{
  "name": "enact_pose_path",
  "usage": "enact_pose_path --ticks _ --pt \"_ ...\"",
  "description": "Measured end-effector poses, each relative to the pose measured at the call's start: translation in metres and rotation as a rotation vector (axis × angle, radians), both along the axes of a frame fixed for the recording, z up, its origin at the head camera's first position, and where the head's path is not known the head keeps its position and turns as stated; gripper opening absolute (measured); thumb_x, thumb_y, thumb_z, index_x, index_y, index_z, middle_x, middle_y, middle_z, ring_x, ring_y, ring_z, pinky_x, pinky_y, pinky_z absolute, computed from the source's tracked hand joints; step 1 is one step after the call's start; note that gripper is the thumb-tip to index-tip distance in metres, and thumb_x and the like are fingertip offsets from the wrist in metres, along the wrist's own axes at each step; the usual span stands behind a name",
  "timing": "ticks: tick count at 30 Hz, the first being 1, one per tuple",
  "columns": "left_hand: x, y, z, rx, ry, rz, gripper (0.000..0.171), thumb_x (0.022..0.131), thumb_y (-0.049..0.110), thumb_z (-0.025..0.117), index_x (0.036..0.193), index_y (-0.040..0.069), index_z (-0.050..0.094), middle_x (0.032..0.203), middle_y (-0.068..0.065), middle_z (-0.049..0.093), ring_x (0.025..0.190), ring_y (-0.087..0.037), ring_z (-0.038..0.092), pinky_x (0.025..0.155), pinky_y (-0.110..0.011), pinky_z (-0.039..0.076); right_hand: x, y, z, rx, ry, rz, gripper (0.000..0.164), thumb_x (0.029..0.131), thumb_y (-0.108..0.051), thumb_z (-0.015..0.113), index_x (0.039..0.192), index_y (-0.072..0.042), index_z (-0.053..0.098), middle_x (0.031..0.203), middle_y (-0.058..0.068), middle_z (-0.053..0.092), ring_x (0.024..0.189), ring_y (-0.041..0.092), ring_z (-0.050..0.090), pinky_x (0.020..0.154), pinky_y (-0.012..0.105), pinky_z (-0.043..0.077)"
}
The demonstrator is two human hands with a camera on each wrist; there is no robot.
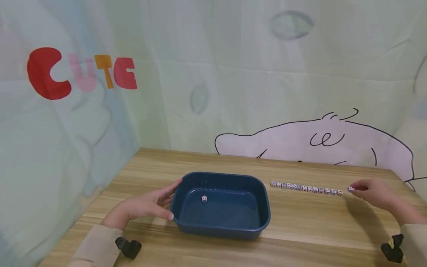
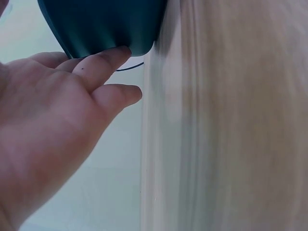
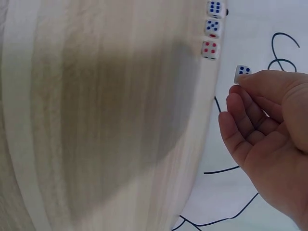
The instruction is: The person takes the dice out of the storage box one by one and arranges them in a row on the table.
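A dark blue rectangular tub (image 1: 220,231) stands on the table, with one white die (image 1: 204,199) lying inside toward its left. My left hand (image 1: 146,205) touches the tub's left side, thumb and fingers spread along the rim; the left wrist view shows the fingers (image 2: 103,65) against the tub's wall (image 2: 106,29). My right hand (image 1: 377,193) pinches another die (image 3: 242,73) between thumb and forefinger, blue pips showing. This die is just off the right end of a long row of dice (image 1: 305,188) set side by side to the right of the tub.
The wood-grain table (image 1: 300,226) runs back to a printed cloth (image 1: 186,111) hanging behind and at the left. A black wrist device (image 1: 128,247) sits at the left cuff, another device (image 1: 393,249) at the right.
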State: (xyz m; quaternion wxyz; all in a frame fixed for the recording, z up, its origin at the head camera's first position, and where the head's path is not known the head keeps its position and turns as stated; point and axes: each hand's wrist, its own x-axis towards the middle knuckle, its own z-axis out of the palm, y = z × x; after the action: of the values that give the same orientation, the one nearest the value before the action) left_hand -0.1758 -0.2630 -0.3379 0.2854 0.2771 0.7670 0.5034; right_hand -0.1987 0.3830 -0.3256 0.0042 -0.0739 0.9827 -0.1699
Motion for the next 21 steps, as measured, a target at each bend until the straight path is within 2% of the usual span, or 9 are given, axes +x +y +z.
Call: enact_pose_path --ticks 8,14,16,21 --pt "0.0 -0.001 -0.002 0.003 -0.005 0.004 0.103 0.087 0.017 0.07 0.155 0.01 -0.007 0.158 -0.027 -0.002 0.141 -0.052 0.014 0.109 -0.06 0.021 -0.003 -0.002 -0.007 0.014 -0.039 -0.003 0.027 0.088 -0.005 0.06 0.102 0.018 0.062 0.092 0.025 0.065 0.083 0.03 0.061 0.07 0.043 0.051" --pt "-0.001 0.0 -0.002 -0.013 -0.033 0.021 0.103 0.087 0.018 0.07 0.155 0.012 -0.008 0.159 -0.026 -0.002 0.142 -0.052 0.011 0.11 -0.06 0.02 -0.003 -0.002 -0.01 -0.007 -0.089 -0.026 0.029 0.088 -0.003 0.056 0.106 0.019 0.059 0.099 0.032 0.063 0.09 0.041 0.06 0.076 0.054 0.049" --pt "-0.001 0.0 -0.002 -0.014 -0.032 0.018 0.104 0.087 0.018 0.07 0.155 0.012 -0.008 0.159 -0.026 -0.002 0.141 -0.052 0.011 0.11 -0.06 0.021 -0.004 -0.001 -0.012 -0.008 -0.08 -0.016 0.027 0.088 -0.002 0.057 0.104 0.019 0.06 0.098 0.032 0.063 0.09 0.041 0.06 0.076 0.054 0.048" --pt "0.0 0.001 -0.001 -0.012 -0.035 0.014 0.104 0.087 0.017 0.07 0.155 0.011 -0.009 0.158 -0.027 -0.003 0.141 -0.052 0.01 0.109 -0.059 0.022 -0.007 -0.001 -0.017 0.003 -0.067 -0.012 0.026 0.088 -0.006 0.06 0.1 0.016 0.063 0.094 0.027 0.065 0.085 0.032 0.061 0.072 0.045 0.049"
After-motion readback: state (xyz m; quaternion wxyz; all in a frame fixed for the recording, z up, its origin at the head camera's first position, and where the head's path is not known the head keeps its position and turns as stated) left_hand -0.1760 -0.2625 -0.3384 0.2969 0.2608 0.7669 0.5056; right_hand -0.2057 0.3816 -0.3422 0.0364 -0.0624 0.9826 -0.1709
